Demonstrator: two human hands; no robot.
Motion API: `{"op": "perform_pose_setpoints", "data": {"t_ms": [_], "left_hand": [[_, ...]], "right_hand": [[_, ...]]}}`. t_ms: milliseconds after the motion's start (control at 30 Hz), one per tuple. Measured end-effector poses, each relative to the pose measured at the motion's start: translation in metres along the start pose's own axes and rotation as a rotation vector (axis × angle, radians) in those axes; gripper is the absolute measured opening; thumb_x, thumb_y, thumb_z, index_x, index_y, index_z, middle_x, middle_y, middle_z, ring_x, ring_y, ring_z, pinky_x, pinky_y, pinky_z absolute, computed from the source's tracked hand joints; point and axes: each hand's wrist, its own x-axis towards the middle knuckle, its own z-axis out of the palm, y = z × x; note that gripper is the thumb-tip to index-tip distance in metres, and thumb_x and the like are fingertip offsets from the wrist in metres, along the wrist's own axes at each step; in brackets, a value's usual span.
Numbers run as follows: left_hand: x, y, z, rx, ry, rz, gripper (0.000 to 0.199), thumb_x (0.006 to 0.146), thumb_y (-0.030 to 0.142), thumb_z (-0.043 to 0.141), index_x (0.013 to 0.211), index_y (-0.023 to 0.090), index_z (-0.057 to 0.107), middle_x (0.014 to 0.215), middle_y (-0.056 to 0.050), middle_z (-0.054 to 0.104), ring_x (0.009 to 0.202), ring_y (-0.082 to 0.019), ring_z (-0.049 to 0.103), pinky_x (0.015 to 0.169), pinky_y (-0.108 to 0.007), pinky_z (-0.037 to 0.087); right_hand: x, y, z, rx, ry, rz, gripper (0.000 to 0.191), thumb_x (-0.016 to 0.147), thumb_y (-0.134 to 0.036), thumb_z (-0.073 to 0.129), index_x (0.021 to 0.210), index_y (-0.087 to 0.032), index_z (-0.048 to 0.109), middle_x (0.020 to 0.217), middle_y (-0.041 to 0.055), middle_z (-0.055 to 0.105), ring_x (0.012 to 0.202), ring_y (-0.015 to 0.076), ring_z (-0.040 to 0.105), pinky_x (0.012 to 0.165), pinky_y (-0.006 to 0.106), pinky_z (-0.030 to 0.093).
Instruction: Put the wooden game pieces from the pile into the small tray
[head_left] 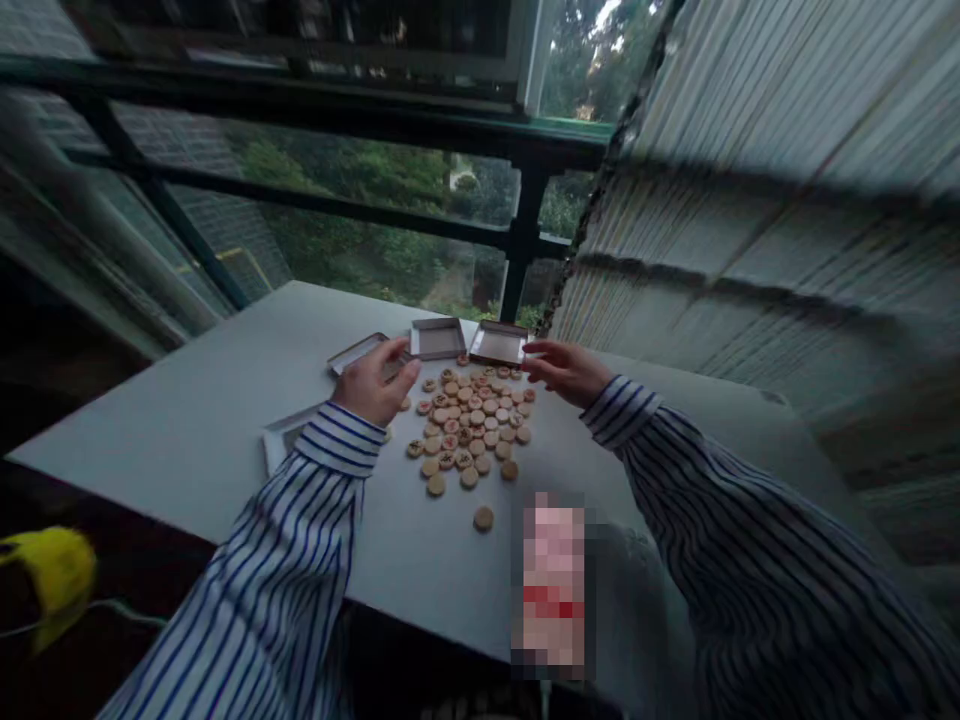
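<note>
Fingers of left hand curved, thumb apart, no grip seen, just by far-left tray. Right hand, fingers slightly parted, by right tray; whether touching, can't tell. Round wooden pieces clustered loose between hands on white table. Looks like reaching step, no piece visibly lifted; next move would call for light pinch on piece rims.

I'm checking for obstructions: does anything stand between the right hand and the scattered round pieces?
Nothing visible does. The right hand is beside the round pieces; the nearby shallow box lies beyond the pieces, not between.
</note>
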Motion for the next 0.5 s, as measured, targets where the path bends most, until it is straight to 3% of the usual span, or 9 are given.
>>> {"op": "perform_pose_setpoints", "data": {"t_ms": [500], "left_hand": [[0.04, -0.017, 0.006, 0.1, -0.061, -0.032, 0.046, 0.073, 0.039, 0.047, 0.112, 0.014, 0.05, 0.103, -0.008, 0.06, 0.093, -0.019, 0.056, 0.081, -0.03, 0.043]], "right_hand": [[0.065, -0.017, 0.008, -0.095, 0.045, -0.028, 0.026, 0.081, -0.02, 0.049, 0.102, -0.007, 0.054, 0.083, 0.0099, 0.063, 0.06, 0.0096, 0.057, 0.044, 0.016, 0.041]]}}
